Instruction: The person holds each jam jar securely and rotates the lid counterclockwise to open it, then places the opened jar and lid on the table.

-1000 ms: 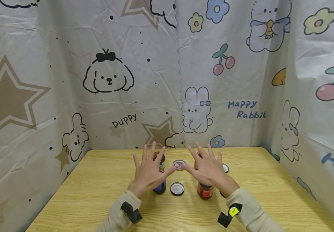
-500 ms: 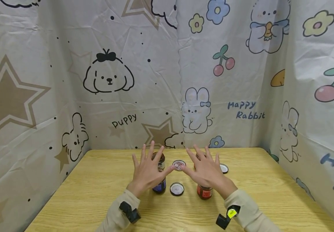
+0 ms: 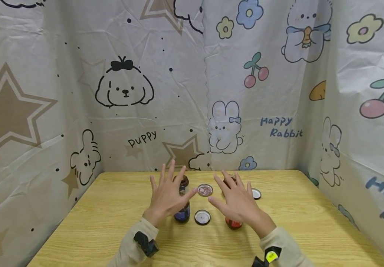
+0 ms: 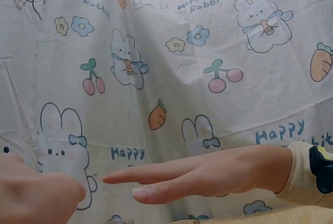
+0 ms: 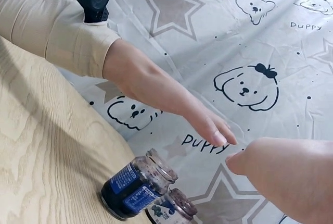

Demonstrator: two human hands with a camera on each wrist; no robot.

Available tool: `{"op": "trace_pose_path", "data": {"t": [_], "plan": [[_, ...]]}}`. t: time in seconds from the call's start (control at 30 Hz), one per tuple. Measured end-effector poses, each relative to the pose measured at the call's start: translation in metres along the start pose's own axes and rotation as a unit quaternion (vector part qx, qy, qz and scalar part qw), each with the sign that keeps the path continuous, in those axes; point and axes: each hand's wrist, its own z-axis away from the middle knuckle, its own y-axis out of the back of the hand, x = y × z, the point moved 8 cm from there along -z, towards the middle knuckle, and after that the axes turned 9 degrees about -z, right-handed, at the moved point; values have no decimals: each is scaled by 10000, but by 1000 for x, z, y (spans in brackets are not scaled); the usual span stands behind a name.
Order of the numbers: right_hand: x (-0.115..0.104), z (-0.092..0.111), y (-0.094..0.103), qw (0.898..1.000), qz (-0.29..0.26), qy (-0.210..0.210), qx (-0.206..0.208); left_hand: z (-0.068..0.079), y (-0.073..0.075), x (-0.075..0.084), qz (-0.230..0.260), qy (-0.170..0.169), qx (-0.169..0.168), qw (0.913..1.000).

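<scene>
Fingers spread, my left hand (image 3: 168, 196) hovers palm down over two open glass jars on the left. The front jar (image 5: 132, 190) has a blue label and dark contents. Behind it stands a jar with a pale label (image 5: 171, 208), its rim smeared. My right hand (image 3: 240, 202), also spread and holding nothing, hovers over two jars on the right. It covers most of the red-labelled front jar (image 3: 233, 223) and the back jar (image 3: 229, 179). Between the hands, a white-lined lid (image 3: 202, 217) and a stained lid (image 3: 205, 190) lie on the table.
Another lid (image 3: 256, 193) lies to the right of the back right jar. The wooden table (image 3: 118, 222) is enclosed by printed cloth (image 3: 125, 144) at the back and both sides. Both sleeves carry a small black wrist camera (image 3: 146, 244).
Both hands stay spread in the air. The left drifts slightly left and the right dips slightly, so the gap between the thumb tips widens. Jars and lids keep their places.
</scene>
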Motion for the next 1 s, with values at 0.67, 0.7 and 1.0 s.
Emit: {"op": "trace_pose_path", "data": {"t": [0.67,0.7,1.0], "plan": [[2,17,-1,9998,61,3,-201,-1,3,3,119,-49,-128,9998],[3,18,0,9998,51,-25,-177,-1,3,2,98,-50,-146,9998],[19,29,10,9995,-233,-127,157,0,4,-3,212,-3,-237,9995]]}}
